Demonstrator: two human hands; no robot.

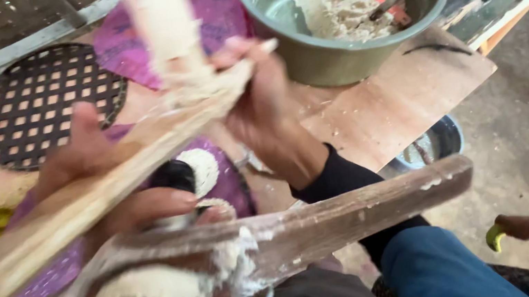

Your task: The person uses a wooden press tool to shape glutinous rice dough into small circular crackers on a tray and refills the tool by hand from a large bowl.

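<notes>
The wooden stick [102, 186], running lower-left to upper-right, is pinched at its doughy upper end by the right hand [266, 110], the left hand [109, 182] curled around its middle.

The left hand [96, 170] is being largely covered by a long wooden bar [109, 185], so its grip is not showing. The bar's lower end is running off the left picture edge. Motion blur is smearing the pale dough strip [165, 23], which the top edge is cutting off. A wooden press [278, 241] is hiding the desk's near edge. Another person's hand [524, 226] is entering at the right, arm cut off.
</notes>
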